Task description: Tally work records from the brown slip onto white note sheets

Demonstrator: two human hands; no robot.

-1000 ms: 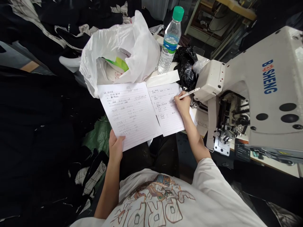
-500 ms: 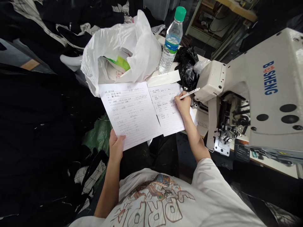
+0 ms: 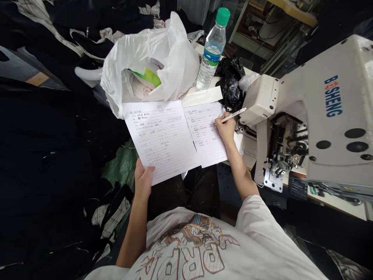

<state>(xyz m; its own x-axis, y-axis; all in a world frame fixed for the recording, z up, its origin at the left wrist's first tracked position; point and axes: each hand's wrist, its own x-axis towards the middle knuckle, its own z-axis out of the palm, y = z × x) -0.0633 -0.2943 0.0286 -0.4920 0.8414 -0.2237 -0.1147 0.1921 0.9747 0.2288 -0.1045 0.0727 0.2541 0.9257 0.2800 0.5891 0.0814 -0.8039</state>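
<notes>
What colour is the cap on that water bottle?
The cap is bright green, shown best in the head view.

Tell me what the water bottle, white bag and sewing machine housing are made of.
The water bottle looks like clear glossy plastic, with water showing through. The white bag seems thin plastic film, creased and translucent. The sewing machine housing looks like cream-painted metal, smooth and satin, though paint hides the base material.

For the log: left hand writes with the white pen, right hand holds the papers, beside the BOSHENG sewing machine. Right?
No, the hands are swapped. The head view shows the right hand writing with the white pen and the left hand holding the lined papers, beside the BOSHENG sewing machine.
</notes>
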